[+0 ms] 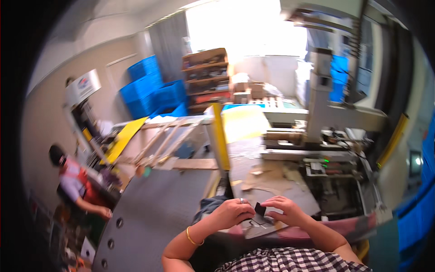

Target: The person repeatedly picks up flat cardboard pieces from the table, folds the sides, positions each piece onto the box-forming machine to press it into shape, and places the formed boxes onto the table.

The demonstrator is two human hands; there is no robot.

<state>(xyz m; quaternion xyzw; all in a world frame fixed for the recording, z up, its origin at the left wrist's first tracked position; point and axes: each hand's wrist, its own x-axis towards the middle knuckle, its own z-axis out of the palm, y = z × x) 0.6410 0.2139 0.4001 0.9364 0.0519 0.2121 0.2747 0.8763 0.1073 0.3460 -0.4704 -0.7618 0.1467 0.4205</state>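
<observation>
My left hand [234,213], with a ring on a finger and a yellow bangle at the wrist, has its fingers curled together over the near edge of the worktable; what is in them, if anything, is hidden. A small flat black piece [260,209] stands tilted between my two hands. My right hand [284,211] holds its right edge between thumb and fingers. Below the hands lies a grey sheet [259,230] with thin dark pieces [258,222] on it, too small to make out.
A machine [321,122] with rollers stands beyond my right hand. A yellow-edged post [219,136] rises ahead, beside a grey table [154,204] on the left. Another person [79,181] in a red apron works at far left. Blue crates [145,90] and a shelf [206,77] stand behind.
</observation>
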